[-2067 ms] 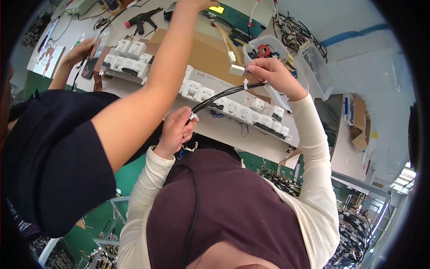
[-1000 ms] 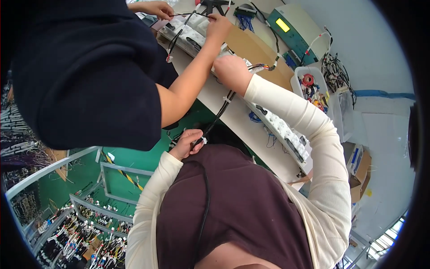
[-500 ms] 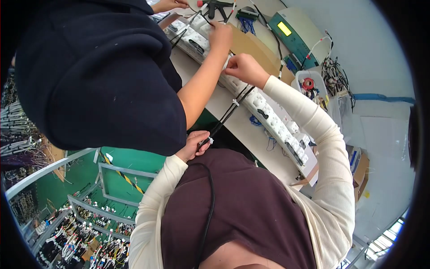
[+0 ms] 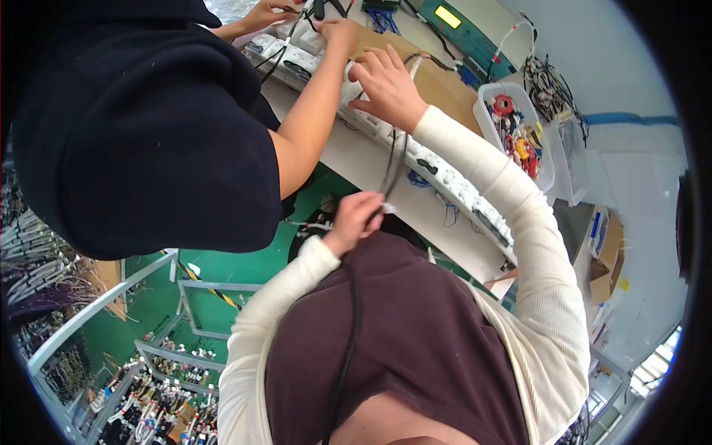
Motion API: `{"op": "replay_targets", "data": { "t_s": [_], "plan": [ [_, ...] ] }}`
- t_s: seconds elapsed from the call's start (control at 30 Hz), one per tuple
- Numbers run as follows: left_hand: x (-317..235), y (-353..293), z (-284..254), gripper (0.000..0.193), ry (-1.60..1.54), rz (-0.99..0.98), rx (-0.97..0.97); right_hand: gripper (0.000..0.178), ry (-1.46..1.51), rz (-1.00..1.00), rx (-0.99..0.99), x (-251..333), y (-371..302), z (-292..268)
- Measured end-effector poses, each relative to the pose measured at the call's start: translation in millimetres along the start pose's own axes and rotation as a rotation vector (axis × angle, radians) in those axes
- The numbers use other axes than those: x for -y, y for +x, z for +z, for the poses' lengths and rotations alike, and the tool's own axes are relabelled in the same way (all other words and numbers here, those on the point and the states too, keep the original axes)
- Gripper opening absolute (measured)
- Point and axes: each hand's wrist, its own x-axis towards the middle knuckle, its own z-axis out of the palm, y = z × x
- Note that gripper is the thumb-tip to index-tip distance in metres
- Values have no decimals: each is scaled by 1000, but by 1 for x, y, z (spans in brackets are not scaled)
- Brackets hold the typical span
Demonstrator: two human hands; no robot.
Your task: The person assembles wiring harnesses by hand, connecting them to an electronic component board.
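My left hand [image 4: 359,221] is closed around a black cable [image 4: 389,175] just in front of my body. From this grip, two dark strands rise toward the row of white fixture blocks [image 4: 452,178] on the bench, somewhat blurred. Another length of black cord [image 4: 354,319] hangs down over my brown top. My right hand [image 4: 389,85] is over the fixture row with its fingers spread and nothing visible in them. Beside it, a co-worker's hand [image 4: 339,35] works with dark cables at the row's far end.
The co-worker's dark-clothed body [image 4: 148,141] fills the left. Behind the fixtures are a cardboard sheet [image 4: 449,93], a green tester [image 4: 467,33] with a lit display and a white bin [image 4: 545,174] of small parts. Metal rack rails [image 4: 96,319] stand at lower left.
My left hand has moved right and upward with the cable. My right hand has gone from a pinch at the fixture row to spread fingers, and the view has shifted slightly.
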Motion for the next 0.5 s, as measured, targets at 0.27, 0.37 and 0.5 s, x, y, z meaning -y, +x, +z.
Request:
{"op": "replay_targets", "data": {
  "t_s": [0.27,0.37,0.5],
  "plan": [
    [3,51,91,29,234,228,120,50,1069,1268,-144,11,-175,-109],
    [-3,49,110,26,425,221,229,40,1538,1295,27,49,-197,-128],
    [-37,43,108,18,1058,606,277,30,1224,1300,-46,49,-212,-164]
  ]
}}
